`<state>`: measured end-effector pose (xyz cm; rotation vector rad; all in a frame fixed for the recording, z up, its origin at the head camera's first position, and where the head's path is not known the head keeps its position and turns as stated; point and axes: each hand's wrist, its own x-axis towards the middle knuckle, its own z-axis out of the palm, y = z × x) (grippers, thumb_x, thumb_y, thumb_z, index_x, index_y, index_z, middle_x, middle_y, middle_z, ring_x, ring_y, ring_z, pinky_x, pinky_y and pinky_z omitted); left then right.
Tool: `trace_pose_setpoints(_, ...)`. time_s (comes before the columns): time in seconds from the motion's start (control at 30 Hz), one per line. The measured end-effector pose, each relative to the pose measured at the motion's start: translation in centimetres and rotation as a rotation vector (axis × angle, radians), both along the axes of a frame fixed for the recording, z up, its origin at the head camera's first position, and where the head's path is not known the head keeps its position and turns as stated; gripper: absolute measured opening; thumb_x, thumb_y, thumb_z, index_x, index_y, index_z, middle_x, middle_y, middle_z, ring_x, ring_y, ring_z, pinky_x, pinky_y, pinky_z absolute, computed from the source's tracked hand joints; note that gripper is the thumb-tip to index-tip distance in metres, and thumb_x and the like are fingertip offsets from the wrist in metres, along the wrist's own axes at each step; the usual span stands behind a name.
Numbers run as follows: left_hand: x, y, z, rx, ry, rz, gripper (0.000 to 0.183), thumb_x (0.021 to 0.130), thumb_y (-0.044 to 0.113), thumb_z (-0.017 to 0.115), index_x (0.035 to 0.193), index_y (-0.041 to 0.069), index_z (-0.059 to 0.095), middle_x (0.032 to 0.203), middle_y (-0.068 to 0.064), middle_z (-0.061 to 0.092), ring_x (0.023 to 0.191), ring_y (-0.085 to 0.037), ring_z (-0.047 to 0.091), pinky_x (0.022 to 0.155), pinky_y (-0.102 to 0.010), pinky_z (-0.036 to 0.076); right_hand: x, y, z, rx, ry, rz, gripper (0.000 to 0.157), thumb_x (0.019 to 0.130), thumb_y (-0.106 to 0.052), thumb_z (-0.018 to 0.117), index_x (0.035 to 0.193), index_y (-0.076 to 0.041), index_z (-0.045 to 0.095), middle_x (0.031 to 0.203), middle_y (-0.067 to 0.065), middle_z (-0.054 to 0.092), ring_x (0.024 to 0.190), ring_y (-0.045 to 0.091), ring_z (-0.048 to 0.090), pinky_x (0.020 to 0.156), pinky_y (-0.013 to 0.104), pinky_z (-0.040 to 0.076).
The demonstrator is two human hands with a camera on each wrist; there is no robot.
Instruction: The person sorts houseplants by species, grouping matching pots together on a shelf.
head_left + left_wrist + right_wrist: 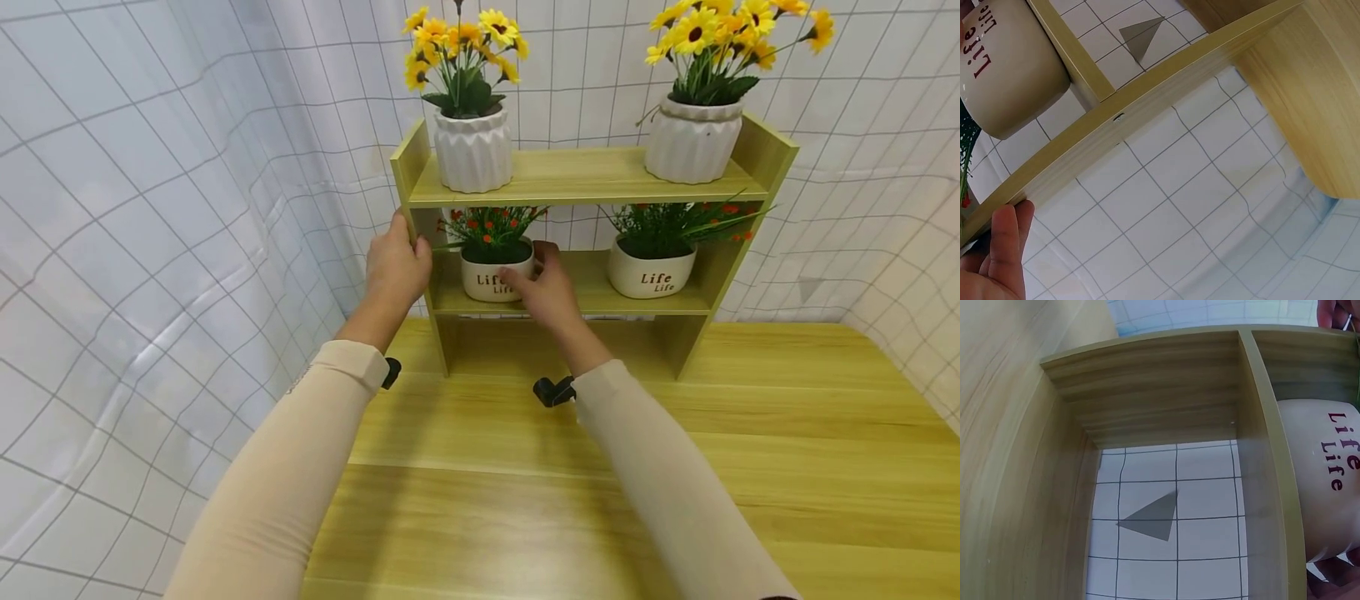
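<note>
A light wooden two-tier shelf [577, 177] stands against the back in the head view. My left hand [397, 262] grips the upper front part of its left side panel; the left wrist view has the fingers [1005, 240] along that panel's edge. On the lower board, toward the left, sits a white oval pot [480, 279] lettered "Life", holding green grass-like leaves and small red flowers. My right hand [551, 287] holds this pot at its right end, thumb across the front and fingers round the side. The right wrist view shows part of the pot [1316, 469] over the lower board.
A matching "Life" pot [651, 271] stands at the right of the lower board. Two white fluted pots, left [474, 154] and right [693, 146], with yellow flowers stand on the top board. The wooden table [465, 508] lies in front; gridded white cloth [150, 250] hangs behind and left.
</note>
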<state>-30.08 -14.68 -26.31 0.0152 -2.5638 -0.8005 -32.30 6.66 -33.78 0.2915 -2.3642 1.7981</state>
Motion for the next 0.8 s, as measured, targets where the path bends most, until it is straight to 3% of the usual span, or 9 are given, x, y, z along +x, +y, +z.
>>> trace_pose_setpoints(0.4, 0.0, 0.3, -0.2, 0.022, 0.007, -0.027, 0.033, 0.101, 0.021, 0.049, 0.131, 0.005, 0.05, 0.112, -0.025, 0.066, 0.104, -0.043, 0.063, 0.084, -0.053, 0.051, -0.6, -0.1, -0.5, -0.003, 0.061, -0.036, 0.073, 0.093, -0.034, 0.071, 0.15, -0.009, 0.032, 0.149, 0.017, 0.042, 0.127, 0.03, 0.052, 0.098, 0.043, 0.047)
trace_pose_setpoints(0.53, 0.3, 0.2, -0.8, 0.088, 0.018, -0.081, 0.038, 0.103, 0.025, 0.048, 0.136, 0.007, 0.049, 0.12, -0.021, 0.065, 0.109, -0.038, 0.063, 0.086, -0.049, 0.052, -0.7, 0.0, -0.6, 0.001, 0.058, -0.048, 0.078, 0.092, -0.037, 0.071, 0.153, -0.009, 0.03, 0.151, 0.016, 0.041, 0.132, 0.03, 0.048, 0.102, 0.043, 0.045)
trace_pose_setpoints(0.67, 1.7, 0.2, -2.1, 0.225, 0.067, -0.118, 0.057, 0.103, 0.031, 0.048, 0.153, 0.01, 0.033, 0.139, -0.017, 0.056, 0.124, -0.031, 0.056, 0.097, -0.046, 0.048, -0.1, 0.3, -0.8, -0.003, 0.044, -0.061, 0.085, 0.091, -0.046, 0.07, 0.156, -0.011, 0.027, 0.156, 0.012, 0.036, 0.141, 0.027, 0.036, 0.109, 0.044, 0.037)
trace_pose_setpoints(0.73, 3.0, 0.5, -3.1, 0.287, 0.131, -0.106, 0.063, 0.102, 0.032, 0.051, 0.156, 0.009, 0.027, 0.145, -0.015, 0.05, 0.13, -0.029, 0.051, 0.103, -0.045, 0.043, 0.7, 0.7, -0.9, -0.027, 0.051, -0.067, 0.084, 0.091, -0.048, 0.069, 0.155, -0.012, 0.031, 0.156, 0.01, 0.036, 0.141, 0.026, 0.036, 0.108, 0.045, 0.037)
trace_pose_setpoints(0.8, 4.3, 1.1, -4.4, 0.311, 0.229, -0.092, 0.062, 0.101, 0.029, 0.053, 0.153, 0.005, 0.032, 0.146, -0.016, 0.048, 0.132, -0.03, 0.047, 0.107, -0.046, 0.038, 1.9, 1.2, -1.2, -0.059, 0.072, -0.073, 0.077, 0.091, -0.048, 0.068, 0.152, -0.012, 0.038, 0.154, 0.008, 0.039, 0.138, 0.028, 0.041, 0.105, 0.046, 0.041)
